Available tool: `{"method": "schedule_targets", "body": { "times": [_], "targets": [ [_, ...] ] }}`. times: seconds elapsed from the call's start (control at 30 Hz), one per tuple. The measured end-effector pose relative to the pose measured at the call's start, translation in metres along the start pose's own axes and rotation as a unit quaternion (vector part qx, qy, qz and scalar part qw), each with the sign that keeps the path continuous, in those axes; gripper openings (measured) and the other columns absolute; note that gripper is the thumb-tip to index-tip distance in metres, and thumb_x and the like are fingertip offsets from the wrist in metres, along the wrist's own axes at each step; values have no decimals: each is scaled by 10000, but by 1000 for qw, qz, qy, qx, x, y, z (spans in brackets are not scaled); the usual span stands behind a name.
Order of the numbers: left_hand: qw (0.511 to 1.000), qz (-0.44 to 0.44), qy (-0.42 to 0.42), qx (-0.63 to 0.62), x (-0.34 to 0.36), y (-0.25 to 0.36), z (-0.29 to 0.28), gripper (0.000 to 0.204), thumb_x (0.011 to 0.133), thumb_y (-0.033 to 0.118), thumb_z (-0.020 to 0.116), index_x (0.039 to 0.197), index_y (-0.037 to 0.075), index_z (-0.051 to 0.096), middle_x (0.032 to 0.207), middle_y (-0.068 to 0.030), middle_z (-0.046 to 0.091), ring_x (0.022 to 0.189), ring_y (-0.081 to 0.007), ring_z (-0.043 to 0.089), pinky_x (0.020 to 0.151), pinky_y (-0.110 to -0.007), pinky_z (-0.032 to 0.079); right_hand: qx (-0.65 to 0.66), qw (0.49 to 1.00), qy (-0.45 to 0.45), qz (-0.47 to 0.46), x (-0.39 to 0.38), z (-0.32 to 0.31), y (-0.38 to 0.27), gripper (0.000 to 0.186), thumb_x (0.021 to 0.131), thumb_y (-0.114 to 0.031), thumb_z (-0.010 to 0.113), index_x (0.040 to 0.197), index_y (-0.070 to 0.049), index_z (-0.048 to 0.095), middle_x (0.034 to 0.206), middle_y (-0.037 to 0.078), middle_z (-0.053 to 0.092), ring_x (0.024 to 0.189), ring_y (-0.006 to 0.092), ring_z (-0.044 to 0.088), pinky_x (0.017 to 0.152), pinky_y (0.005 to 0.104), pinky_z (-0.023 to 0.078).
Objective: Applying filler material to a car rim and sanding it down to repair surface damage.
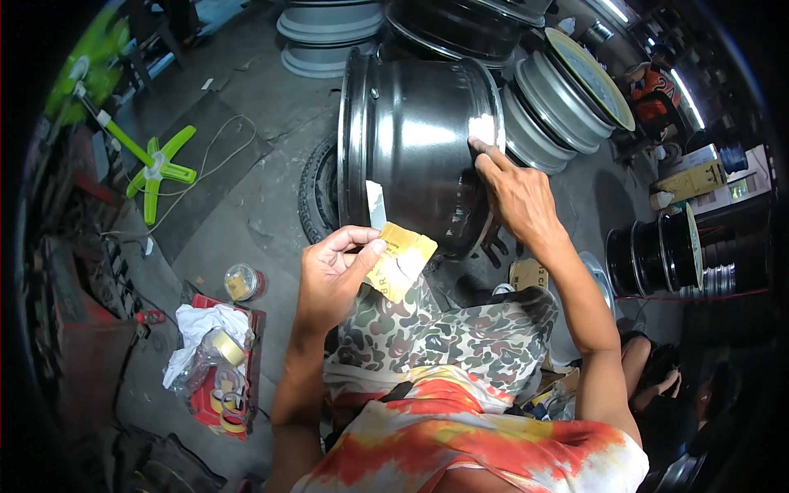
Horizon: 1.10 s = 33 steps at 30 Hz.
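In front of me stands a glossy black wheel rim (419, 140), its barrel turned toward me. My left hand (333, 271) is closed on a creased yellow piece of sandpaper (400, 261), pinched between thumb and fingers with its printed back showing. Just behind the paper, a pale strip (376, 204) lies against the rim's left lip; its kind is unclear. My right hand (519, 197) grips the rim's right edge, some fingers hidden. A bright white patch (482, 129) shows at its fingertips; I cannot tell whether it is glare or material.
A tyre (316, 193) lies behind the rim's left side. More rims (559, 90) are stacked beyond it. At left are a green-legged stand (156, 171) with a trailing cord, a clear jar (242, 282) and a red tray (205, 404) holding tape rolls and white cloth. Other people sit at right.
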<state>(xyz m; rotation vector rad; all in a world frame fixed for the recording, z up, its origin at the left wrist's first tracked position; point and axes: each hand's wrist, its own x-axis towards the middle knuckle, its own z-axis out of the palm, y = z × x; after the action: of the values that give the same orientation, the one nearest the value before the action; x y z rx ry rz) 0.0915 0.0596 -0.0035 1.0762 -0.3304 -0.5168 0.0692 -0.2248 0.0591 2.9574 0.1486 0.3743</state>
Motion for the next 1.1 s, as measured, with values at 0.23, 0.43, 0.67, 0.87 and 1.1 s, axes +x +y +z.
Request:
{"method": "schedule_targets", "body": {
  "times": [0.23, 0.43, 0.67, 0.87, 1.1],
  "targets": [
    [1000, 10, -3, 29, 5, 6, 7, 165, 967, -1, 584, 1088, -110, 612, 910, -152, 725, 803, -125, 698, 707, -230, 550, -18, 996, 76, -35, 22, 8, 15, 156, 829, -6, 556, 984, -21, 547, 1336, 82, 604, 708, 342, 695, 617, 422, 562],
    [999, 36, 20, 25, 16, 9, 7, 168, 960, 5, 607, 1087, -104, 622, 919, -141, 721, 817, -125, 696, 722, -231, 551, 51, 998, 40, -10, -12, -15, -6, 108, 858, -39, 572, 963, -29, 551, 1303, 68, 624, 710, 320, 692, 604, 409, 556],
    [997, 67, 17, 33, 35, 17, 14, 181, 950, 12, 634, 1093, -98, 634, 940, -124, 715, 826, -121, 694, 724, -230, 553, 316, 929, 130, -146, -35, -60, -39, 107, 701, 48, 578, 766, -19, 525, 1099, 150, 704, 665, 275, 665, 557, 331, 537],
    [997, 69, -10, 35, 41, 17, 22, 187, 966, 22, 609, 1105, -103, 624, 910, -149, 729, 828, -134, 702, 713, -236, 563, 244, 949, 72, -188, -44, -63, -57, 165, 678, -41, 650, 761, -68, 510, 1176, 48, 692, 529, 215, 594, 476, 317, 479],
    [996, 82, 24, 9, 44, 5, 20, 187, 950, 16, 633, 1092, -105, 632, 950, -136, 712, 841, -137, 696, 744, -248, 571, 386, 910, 77, -131, -37, -53, -37, 103, 722, 66, 535, 766, -21, 500, 1053, 155, 692, 743, 252, 677, 605, 316, 538]
  ]
}}
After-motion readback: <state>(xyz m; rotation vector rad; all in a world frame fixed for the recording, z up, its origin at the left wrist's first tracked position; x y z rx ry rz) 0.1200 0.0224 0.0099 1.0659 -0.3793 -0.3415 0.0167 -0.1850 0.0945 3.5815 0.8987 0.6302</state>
